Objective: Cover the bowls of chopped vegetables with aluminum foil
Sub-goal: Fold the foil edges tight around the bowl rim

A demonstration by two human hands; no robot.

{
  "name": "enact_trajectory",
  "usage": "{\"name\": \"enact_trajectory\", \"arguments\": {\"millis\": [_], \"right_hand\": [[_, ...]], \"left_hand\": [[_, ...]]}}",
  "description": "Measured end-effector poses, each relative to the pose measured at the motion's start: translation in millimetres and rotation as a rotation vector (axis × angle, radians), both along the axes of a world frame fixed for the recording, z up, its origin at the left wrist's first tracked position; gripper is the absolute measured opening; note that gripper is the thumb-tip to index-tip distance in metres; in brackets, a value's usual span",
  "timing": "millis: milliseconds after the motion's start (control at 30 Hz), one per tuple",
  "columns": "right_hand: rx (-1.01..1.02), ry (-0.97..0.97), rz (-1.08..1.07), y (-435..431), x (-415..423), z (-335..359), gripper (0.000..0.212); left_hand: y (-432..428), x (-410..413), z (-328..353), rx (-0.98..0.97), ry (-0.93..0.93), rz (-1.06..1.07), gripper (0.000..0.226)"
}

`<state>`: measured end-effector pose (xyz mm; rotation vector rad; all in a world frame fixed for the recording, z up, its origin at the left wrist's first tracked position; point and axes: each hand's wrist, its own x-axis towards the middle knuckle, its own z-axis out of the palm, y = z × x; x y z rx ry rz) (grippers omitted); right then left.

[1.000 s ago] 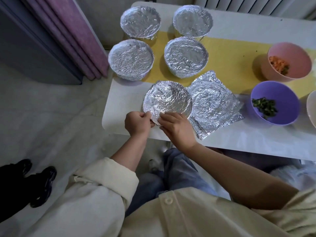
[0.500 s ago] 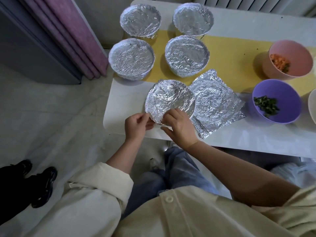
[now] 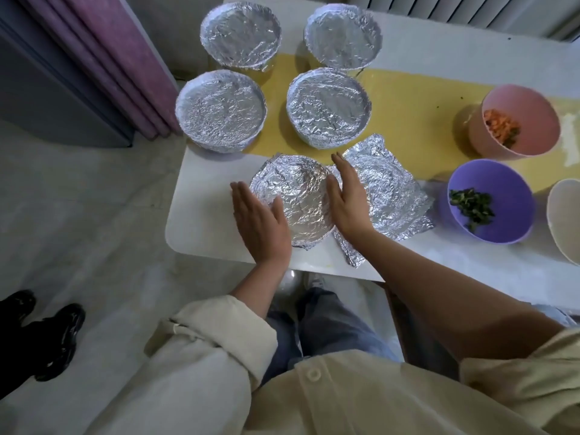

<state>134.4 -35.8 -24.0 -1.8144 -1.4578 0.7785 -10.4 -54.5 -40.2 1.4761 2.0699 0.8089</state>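
Head view, progress first, read from left to right: four foil-covered bowls stand in two rows in the upper middle of the frame, the rear left bowl, the front left bowl, the rear right bowl and the front right bowl, each with foil crimped down round its rim; these are judged finished. A fifth bowl sits at the near edge of the white table, below the yellow runner. Foil lies over its top and is folded down its sides, but somewhat unevenly at the near edge, so it is judged nearly done and in need of a final press. Just right of it lies a stack of spare foil sheets, crumpled and flat on the table. At the right of the frame three bowls stand uncovered: a pink bowl holding chopped orange pieces, a purple bowl holding chopped greens, and a white bowl cut by the frame edge, its contents not visible. Roughly five of eight are therefore wrapped. As to the hands, the left hand is flat, fingers straight and together, on the left flank of the fifth bowl with the thumb on its foil. The right hand is likewise flat, on the bowl's right flank above the spare sheets. Neither grips anything.
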Motion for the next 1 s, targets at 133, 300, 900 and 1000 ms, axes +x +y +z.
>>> {"name": "enact_trajectory", "arguments": {"millis": [133,300,900,1000], "right_hand": [[-0.059,0.084,0.006,13.9,-0.7,-10.1,0.040],[-0.045,0.214,-0.147,21.2,-4.0,-21.6,0.033],[0.080,-0.024,-0.021,18.1,-2.4,-20.1,0.038],[0.037,0.013,-0.035,26.9,10.8,-11.0,0.039]], "left_hand": [[4.1,6.2,-11.1,0.086,-0.141,0.102,0.054],[5.9,9.9,-12.1,0.139,-0.323,0.259,0.039],[10.5,-1.2,-4.9,-0.067,-0.711,0.376,0.032],[11.3,-6.0,-2.9,0.061,-0.573,0.355,0.043]]}}
